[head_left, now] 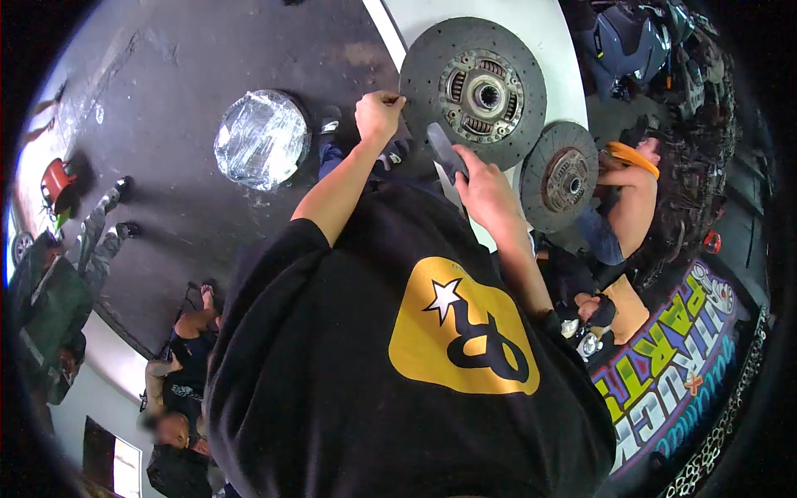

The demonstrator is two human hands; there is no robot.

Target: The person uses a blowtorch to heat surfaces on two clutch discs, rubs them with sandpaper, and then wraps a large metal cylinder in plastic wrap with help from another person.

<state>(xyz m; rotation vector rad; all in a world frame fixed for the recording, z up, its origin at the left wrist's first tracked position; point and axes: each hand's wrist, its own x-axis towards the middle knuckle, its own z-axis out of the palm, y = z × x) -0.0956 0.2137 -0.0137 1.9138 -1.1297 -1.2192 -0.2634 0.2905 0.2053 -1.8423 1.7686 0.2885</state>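
A large dark clutch disc (525,70) with a splined metal hub and springs lies on the white table (552,25) in front of me. My left hand (380,116) is at its left rim, thumb and fingers pinched together. Whether they grip the rim or something small, I cannot tell. In my right hand (490,195) is a flat grey blade-like tool (445,151) with a rounded end, pointing up and left over the disc's lower edge. To the right, a smaller clutch disc (561,174) with a rusty hub sits near the table's edge.
Left of me stands a round bundle (263,139) in clear plastic wrap. A person with an orange cloth (635,158) is close on the right, another with a dark cap (599,311) below. More people are at the left. Dark machinery (627,46) stands at the upper right.
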